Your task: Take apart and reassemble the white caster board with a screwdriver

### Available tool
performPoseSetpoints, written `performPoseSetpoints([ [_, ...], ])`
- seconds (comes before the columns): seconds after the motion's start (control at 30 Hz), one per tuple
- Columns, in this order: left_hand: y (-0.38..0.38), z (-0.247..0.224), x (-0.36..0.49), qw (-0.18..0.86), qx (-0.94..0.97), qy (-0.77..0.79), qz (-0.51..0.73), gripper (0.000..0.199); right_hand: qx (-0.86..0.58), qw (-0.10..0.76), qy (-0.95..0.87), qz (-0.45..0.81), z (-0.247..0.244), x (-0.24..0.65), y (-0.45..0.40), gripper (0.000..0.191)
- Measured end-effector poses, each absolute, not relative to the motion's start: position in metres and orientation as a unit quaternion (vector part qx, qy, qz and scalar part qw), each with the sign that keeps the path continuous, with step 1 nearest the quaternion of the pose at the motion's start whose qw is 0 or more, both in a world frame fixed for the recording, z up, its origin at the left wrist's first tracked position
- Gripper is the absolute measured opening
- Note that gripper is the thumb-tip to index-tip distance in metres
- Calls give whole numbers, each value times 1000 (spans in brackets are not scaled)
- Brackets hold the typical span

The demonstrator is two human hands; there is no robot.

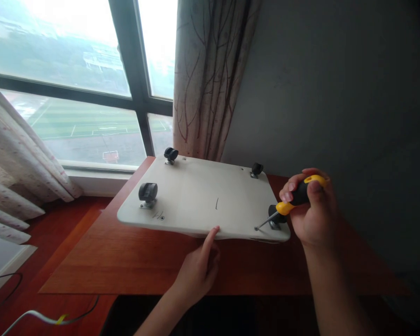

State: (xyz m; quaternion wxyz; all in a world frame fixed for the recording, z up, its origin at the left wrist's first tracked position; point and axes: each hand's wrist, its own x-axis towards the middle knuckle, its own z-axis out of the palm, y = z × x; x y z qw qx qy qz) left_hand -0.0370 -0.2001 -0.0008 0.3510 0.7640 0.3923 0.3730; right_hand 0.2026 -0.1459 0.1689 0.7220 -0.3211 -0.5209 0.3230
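Observation:
A white board [196, 191] with rounded corners lies on the wooden table, casters facing up. My right hand [311, 205] is wrapped round the yellow and black handle of a screwdriver [284, 207]. The screwdriver's tip meets a screw [256, 228] near the board's front right corner, beside a black caster [275, 215]. My left hand [199, 266] touches the board's front edge with its extended index finger, while the other fingers are curled in. Another screw [162, 218] shows near the front left caster [148, 193].
The reddish table [126, 266] extends around the board. Behind it are a patterned curtain [210, 84], a window [91, 102] and a grey wall [318, 93]. A white cable [38, 315] with a yellow tie runs at the lower left.

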Motion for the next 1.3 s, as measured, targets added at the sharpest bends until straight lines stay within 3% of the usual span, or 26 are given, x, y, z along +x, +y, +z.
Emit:
performPoseSetpoints([
  [0.3,-201,-5,-38,314,770,408,377,70,-323,726,-544,269,168,188,-146,14],
  [0.53,-202,-6,-37,309,771,413,373,69,-264,705,-566,336,164,177,-153,39],
  [1.03,-201,-2,-38,317,775,417,354,73,-239,689,-570,379,164,183,-148,32],
  [1.3,-201,0,-39,332,771,413,354,71,-182,580,-647,461,159,164,-152,35],
])
